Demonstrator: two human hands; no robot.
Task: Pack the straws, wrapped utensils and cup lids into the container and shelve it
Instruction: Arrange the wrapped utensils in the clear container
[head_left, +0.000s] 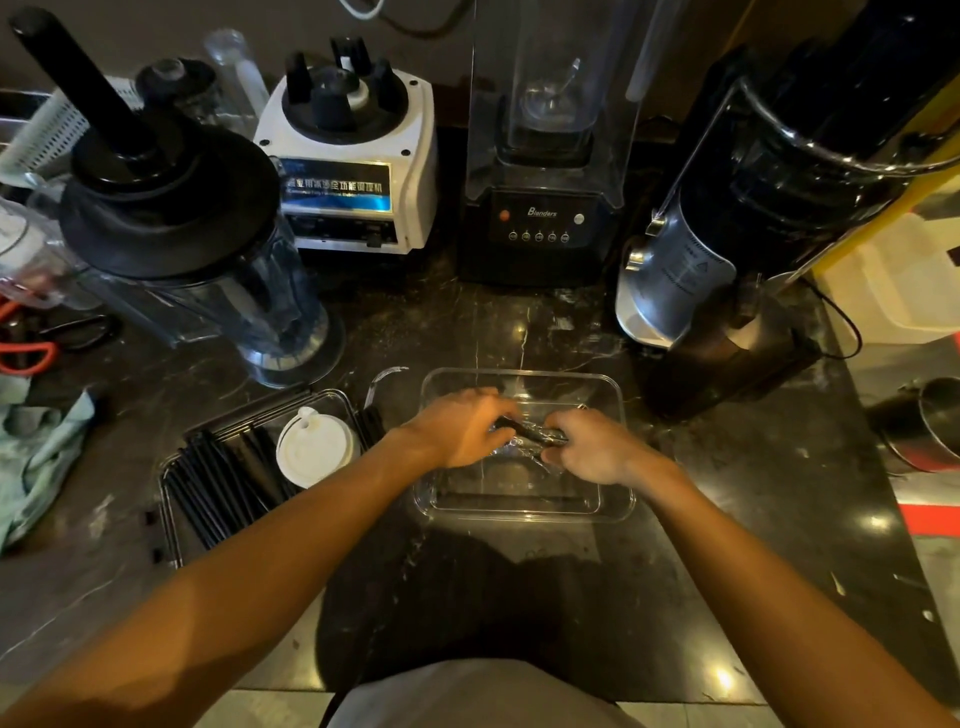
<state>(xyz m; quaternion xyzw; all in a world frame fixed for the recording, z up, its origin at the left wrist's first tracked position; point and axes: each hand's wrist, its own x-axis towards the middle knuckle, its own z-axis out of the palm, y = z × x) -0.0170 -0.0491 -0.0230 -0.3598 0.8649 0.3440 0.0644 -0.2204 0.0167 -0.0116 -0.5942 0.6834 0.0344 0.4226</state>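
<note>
So the whole setup sits on a dark, glossy marble-look countertop (467, 332) with white veining, lit warm and pretty dim. Along the back there's a row of machines: a tall black-and-silver juicer-type appliance (727, 249) on the right, a black blender base with a clear sound hood (543, 156) in the middle, a white blender base with a blue label (353, 161) next to it, and a clear blender jug with a black lid and tamper (171, 218) on the left. A pale green cloth (41, 457) is bunched at the left edge, and a steel pitcher (935, 426) sits off to the right.

Closer in, the clear rectangular plastic container (524, 499) sits dead centre. Just left of it is a clear lid-like tray (169, 519) holding a pile of black straws (223, 483) and a stack of white cup lids (314, 449).

Both forearms reach straight in from the bottom. The left hand (462, 428) and right hand (592, 447) meet inside the container, fingers curled and pinching either end of a black utensil in crinkly clear wrap (530, 434), held low over the container floor.
</note>
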